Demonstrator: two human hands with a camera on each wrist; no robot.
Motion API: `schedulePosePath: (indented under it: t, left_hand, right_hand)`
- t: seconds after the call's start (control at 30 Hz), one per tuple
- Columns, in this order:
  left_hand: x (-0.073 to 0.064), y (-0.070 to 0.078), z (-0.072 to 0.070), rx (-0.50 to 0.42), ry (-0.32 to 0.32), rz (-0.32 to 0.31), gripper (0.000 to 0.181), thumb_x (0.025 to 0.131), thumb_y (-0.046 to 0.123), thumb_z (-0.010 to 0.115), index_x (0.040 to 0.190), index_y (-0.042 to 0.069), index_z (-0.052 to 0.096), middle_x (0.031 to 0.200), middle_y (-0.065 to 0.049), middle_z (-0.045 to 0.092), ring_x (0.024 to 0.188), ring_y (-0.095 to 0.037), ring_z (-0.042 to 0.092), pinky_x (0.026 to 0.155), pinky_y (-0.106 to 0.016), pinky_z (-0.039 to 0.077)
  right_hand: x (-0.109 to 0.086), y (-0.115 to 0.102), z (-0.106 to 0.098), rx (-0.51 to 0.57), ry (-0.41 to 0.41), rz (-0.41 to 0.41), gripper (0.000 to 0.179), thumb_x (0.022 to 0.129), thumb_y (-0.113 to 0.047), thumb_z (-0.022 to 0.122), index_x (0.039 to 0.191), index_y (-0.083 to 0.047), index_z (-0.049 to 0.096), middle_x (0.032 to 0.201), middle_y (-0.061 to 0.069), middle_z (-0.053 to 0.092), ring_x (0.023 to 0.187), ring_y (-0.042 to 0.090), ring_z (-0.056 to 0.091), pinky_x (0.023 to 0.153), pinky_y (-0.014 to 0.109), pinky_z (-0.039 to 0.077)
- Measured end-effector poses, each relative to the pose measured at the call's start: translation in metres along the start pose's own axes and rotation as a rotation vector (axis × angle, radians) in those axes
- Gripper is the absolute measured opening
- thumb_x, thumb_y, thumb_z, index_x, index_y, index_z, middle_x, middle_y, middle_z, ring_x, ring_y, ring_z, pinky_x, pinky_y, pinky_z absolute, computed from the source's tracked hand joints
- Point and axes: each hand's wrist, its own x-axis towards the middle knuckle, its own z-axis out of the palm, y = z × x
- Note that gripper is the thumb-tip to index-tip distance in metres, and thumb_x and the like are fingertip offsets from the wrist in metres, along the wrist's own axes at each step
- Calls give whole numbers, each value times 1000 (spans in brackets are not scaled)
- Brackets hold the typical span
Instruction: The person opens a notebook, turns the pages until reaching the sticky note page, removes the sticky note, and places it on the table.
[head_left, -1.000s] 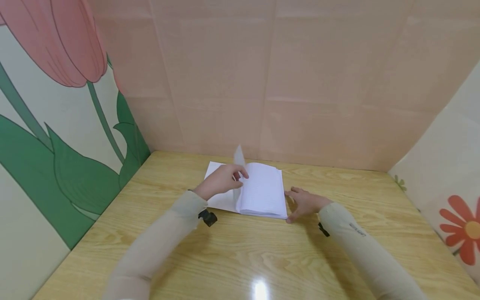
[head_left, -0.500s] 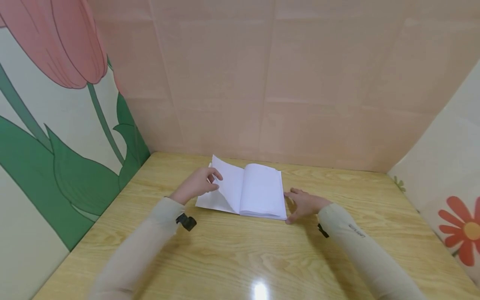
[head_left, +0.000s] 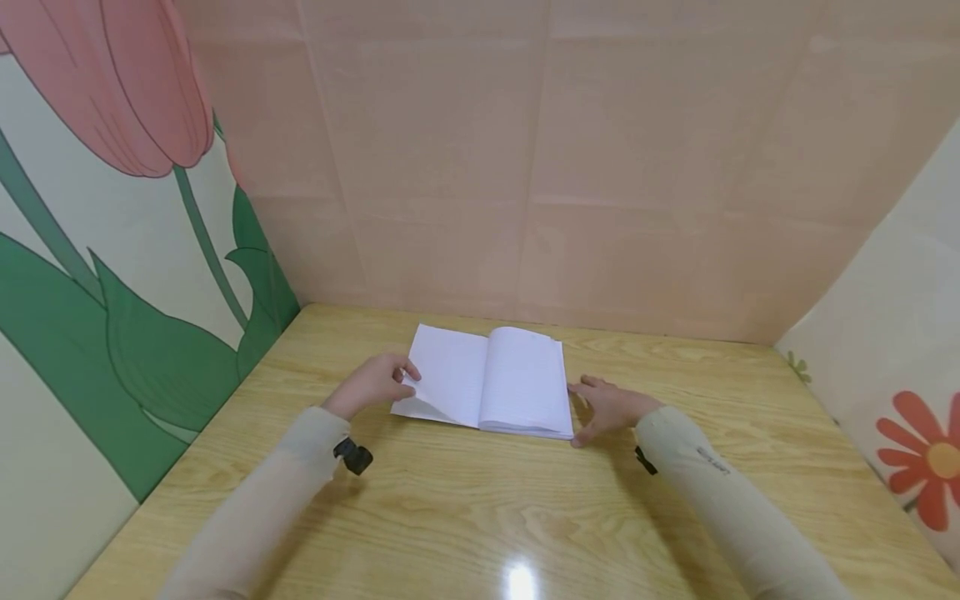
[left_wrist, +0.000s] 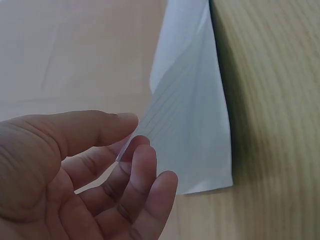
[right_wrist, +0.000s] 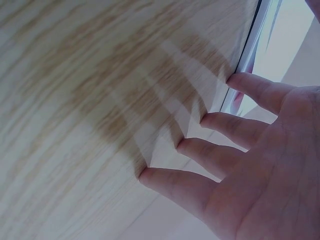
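Observation:
A notebook [head_left: 525, 379] with white pages lies spread on the table, its thicker stack of leaves on the right. My left hand [head_left: 372, 385] pinches the outer edge of a page [head_left: 450, 367] on the left side. In the left wrist view that faintly lined page [left_wrist: 165, 107] lifts away from the sheet beneath, its corner between thumb and fingers. At the notebook's right edge rests my right hand [head_left: 611, 407], fingers spread and fairly straight. The right wrist view has its fingertips [right_wrist: 150, 175] on the table, one touching the notebook's edge [right_wrist: 245, 65].
The wood-grain table [head_left: 480, 508] extends in front of and around the notebook. A pinkish covered wall [head_left: 540, 183] stands behind it. Side walls carry a tulip picture [head_left: 150, 83] at left and a red flower [head_left: 926, 458] at right.
My left hand has carried the page from upright near the spine over to the left and down, almost flat. The right hand has stayed at the notebook's right edge.

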Motion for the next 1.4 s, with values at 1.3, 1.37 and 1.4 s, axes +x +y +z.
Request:
schedulePosePath:
  t: [1.3, 1.37, 1.4]
  left_hand:
    - [12, -41, 23, 56, -104, -166, 20, 82, 5, 71, 100, 11, 64, 69, -2, 54, 54, -13, 48, 51, -24, 39]
    - [12, -40, 23, 60, -105, -162, 20, 81, 5, 71, 100, 10, 64, 68, -1, 53, 53, -13, 48, 51, -24, 39]
    - [11, -39, 23, 62, -103, -158, 21, 81, 4, 71, 99, 10, 64, 68, -1, 53, 53, -12, 48, 50, -24, 39]
  right_hand:
    - [3, 3, 1, 4, -4, 1, 110, 70, -53, 81, 151, -2, 26, 155, 32, 14, 141, 52, 17, 106, 68, 23]
    - [3, 3, 1, -1, -5, 3, 110, 70, -53, 81, 151, -2, 26, 155, 32, 14, 141, 52, 16, 106, 68, 22]
    - [2, 3, 1, 0, -6, 5, 110, 70, -53, 81, 151, -3, 26, 155, 32, 13, 141, 52, 16, 106, 68, 22]
